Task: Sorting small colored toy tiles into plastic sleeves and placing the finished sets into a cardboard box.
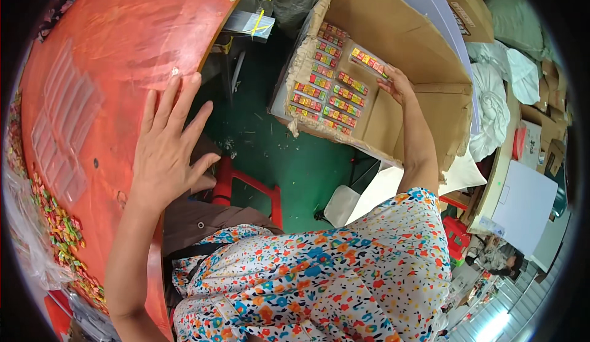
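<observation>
My left hand [169,142] lies flat with fingers spread on the edge of a round orange-red table [117,41]. My right hand [396,84] reaches into an open cardboard box [399,41] on the floor, fingers on a clear strip of small colourful candies [369,62] held just above the packed layer. Several like strips [326,90] lie in rows on the box's bottom. My floral-print sleeve and clothing fill the lower middle.
Empty clear plastic trays [64,121] lie on the table, with loose colourful candies [61,225] along its left rim. A red stool [249,188] stands on the green floor. White bags [491,102], cartons and a white sheet [522,204] crowd the right.
</observation>
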Available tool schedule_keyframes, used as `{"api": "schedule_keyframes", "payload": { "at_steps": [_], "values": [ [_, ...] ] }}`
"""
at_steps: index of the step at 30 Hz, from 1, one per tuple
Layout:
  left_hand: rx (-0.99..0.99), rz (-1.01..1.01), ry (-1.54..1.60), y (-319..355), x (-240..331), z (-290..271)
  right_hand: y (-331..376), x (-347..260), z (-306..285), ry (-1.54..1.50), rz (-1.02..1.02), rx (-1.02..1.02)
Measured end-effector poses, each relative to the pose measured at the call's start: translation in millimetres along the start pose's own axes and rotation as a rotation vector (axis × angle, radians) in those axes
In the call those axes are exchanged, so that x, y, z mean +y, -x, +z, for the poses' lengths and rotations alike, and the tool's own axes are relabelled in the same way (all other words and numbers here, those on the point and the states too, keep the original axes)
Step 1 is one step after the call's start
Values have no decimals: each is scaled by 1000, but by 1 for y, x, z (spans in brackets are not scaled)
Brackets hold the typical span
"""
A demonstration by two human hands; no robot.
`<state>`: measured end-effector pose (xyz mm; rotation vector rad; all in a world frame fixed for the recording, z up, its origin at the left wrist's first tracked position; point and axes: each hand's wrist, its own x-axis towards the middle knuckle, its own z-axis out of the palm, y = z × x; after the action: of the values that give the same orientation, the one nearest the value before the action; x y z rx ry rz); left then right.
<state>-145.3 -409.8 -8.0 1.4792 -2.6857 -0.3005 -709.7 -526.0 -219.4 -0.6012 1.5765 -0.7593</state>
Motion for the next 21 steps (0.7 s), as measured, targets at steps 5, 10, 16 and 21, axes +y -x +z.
{"api": "schedule_keyframes", "payload": {
  "at_steps": [5,10,16,21],
  "values": [
    [9,-38,9,0,1,1,-32,17,-19,145,98,52],
    [10,-59,-6,1,3,3,-46,35,-9,167,175,70],
    [-81,-52,-88,2,2,0,-55,45,-9,315,219,47],
    [-58,-43,-81,-1,4,1,-70,53,-19,553,87,53]
  ]
}}
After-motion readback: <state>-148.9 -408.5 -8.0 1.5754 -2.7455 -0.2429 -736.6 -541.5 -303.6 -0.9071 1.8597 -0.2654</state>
